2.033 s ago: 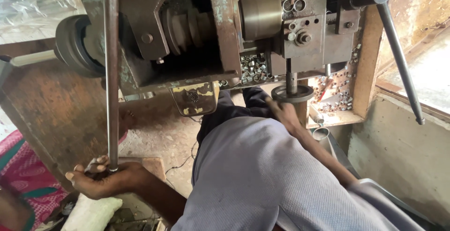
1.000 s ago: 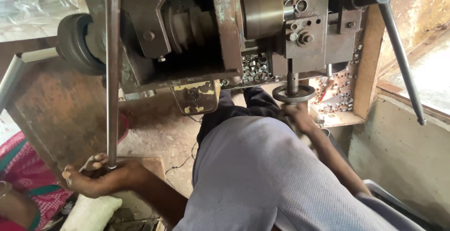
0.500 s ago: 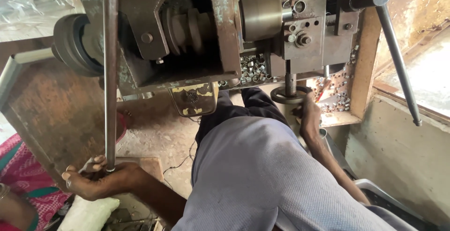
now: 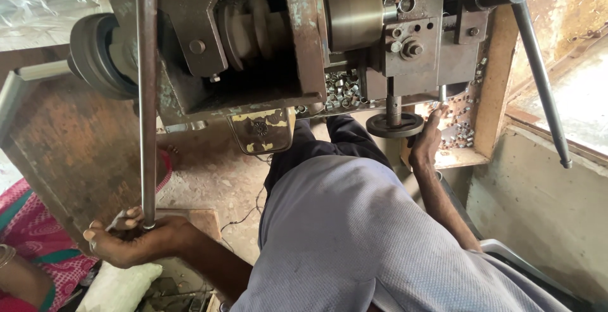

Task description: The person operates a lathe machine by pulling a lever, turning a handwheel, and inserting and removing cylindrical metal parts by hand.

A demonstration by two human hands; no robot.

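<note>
Steel rod stands upright at the left, long axis vertical, its lower end gripped in the closed left hand. Right of it, a worn yellowish metal plate hangs under the rusty machine. Farther right, the right hand touches the round handwheel, fingers loosely open.
</note>
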